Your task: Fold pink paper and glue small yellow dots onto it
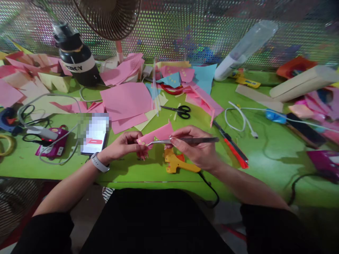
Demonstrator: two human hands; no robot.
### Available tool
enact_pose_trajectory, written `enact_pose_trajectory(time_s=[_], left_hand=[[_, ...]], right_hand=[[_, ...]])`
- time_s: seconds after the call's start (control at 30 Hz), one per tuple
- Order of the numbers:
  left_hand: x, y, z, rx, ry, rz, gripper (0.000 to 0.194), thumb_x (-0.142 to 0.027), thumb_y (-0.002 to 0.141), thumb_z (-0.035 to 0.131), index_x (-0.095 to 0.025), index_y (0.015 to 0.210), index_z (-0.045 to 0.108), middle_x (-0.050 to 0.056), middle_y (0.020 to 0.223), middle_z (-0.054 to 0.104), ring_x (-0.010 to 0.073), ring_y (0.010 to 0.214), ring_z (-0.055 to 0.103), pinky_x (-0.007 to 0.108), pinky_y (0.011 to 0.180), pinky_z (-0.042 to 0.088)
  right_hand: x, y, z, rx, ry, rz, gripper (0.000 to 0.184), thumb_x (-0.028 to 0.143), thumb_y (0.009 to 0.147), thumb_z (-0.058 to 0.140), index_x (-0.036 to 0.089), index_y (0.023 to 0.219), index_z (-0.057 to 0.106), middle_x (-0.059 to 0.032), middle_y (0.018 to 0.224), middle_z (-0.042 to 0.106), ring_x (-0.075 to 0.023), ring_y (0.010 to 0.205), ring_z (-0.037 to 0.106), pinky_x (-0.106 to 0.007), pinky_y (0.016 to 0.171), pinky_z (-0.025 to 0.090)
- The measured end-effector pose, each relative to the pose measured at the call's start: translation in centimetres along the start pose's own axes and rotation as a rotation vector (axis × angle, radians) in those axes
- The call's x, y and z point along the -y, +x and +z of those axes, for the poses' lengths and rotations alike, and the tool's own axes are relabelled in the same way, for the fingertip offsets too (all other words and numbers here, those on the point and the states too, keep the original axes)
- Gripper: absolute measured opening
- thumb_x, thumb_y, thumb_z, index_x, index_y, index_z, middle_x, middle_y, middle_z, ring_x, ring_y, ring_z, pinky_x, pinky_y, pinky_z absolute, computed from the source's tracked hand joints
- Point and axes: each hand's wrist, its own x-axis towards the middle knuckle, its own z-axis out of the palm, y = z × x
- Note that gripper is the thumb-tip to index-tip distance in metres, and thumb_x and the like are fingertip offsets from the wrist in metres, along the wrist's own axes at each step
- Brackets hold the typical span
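Observation:
My left hand (pixel 129 144) pinches the left end of a folded piece of pink paper (pixel 161 131) with small yellow pieces on it. Between the fingers of my right hand (pixel 197 146) is a pair of tweezers (pixel 203 140), its bent tip touching the paper close to my left fingertips. Below the paper lies a yellow glue gun (pixel 176 164), partly under my right hand. Black-handled scissors (pixel 182 112) rest on the table beyond my hands.
Pink sheets (pixel 127 100) cover the table's middle. A phone (pixel 95 135) and purple power strip (pixel 57 144) lie at left. At the back stand a black bottle (pixel 79 61) and a fan (pixel 108 17). A red-and-black tool (pixel 234 150) and white cable (pixel 238 116) lie at right.

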Motion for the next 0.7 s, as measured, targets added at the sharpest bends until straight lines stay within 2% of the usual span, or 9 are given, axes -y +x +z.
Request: enact_pose_trajectory(time_s=[0.23,0.3,0.4,0.47,0.57,0.7], left_hand=[[-0.1,0.0,0.0,-0.035,-0.016,0.026,0.015,-0.021,0.085,0.073,-0.012,0.080,0.061,0.008,0.073,0.075,0.0161,0.063,0.072,0.025,0.060,0.059],[-0.1,0.0,0.0,-0.048,-0.028,0.039,0.015,-0.021,0.084,0.073,-0.013,0.080,0.061,0.007,0.072,0.075,0.0158,0.062,0.072,0.025,0.060,0.059],[-0.1,0.0,0.1,-0.073,-0.040,0.052,0.015,-0.020,0.084,0.073,-0.013,0.079,0.060,0.005,0.071,0.075,0.0145,0.060,0.072,0.023,0.059,0.058],[0.0,0.0,0.2,-0.093,-0.039,0.059,0.016,-0.020,0.083,0.074,-0.013,0.079,0.060,0.004,0.070,0.075,0.0134,0.060,0.071,0.022,0.058,0.057],[-0.1,0.0,0.2,-0.100,-0.028,0.063,0.016,-0.020,0.083,0.074,-0.013,0.079,0.060,0.004,0.070,0.075,0.0128,0.060,0.071,0.021,0.059,0.057],[-0.2,-0.2,0.2,-0.061,-0.049,0.064,0.019,-0.023,0.081,0.076,-0.013,0.080,0.060,0.005,0.071,0.075,0.0139,0.062,0.072,0.023,0.061,0.059]], right_hand=[[-0.4,0.3,-0.7,-0.152,0.038,-0.119,0.010,0.028,0.083,0.072,0.024,0.092,0.069,-0.0006,0.079,0.071,-0.0158,0.065,0.069,-0.031,0.060,0.057],[-0.3,0.7,-1.2,-0.162,0.099,-0.179,0.005,0.026,0.085,0.065,0.025,0.088,0.070,-0.0004,0.077,0.070,-0.0166,0.068,0.066,-0.033,0.064,0.056],[0.4,1.1,-1.6,-0.145,0.187,-0.252,0.014,0.022,0.082,0.058,0.023,0.072,0.067,-0.0018,0.079,0.069,-0.0196,0.082,0.066,-0.037,0.078,0.054],[1.0,1.1,-1.7,-0.079,0.269,-0.217,0.014,0.020,0.080,0.055,0.022,0.072,0.065,-0.0017,0.076,0.068,-0.0204,0.080,0.067,-0.039,0.078,0.054],[1.3,0.9,-1.7,0.006,0.326,-0.124,0.017,0.016,0.081,0.052,0.023,0.087,0.066,0.0016,0.063,0.065,-0.0178,0.062,0.064,-0.037,0.069,0.054],[0.6,1.1,-2.3,0.005,0.208,-0.049,0.018,0.016,0.080,0.053,0.021,0.088,0.067,0.0039,0.056,0.058,-0.0132,0.053,0.054,-0.031,0.063,0.050]])
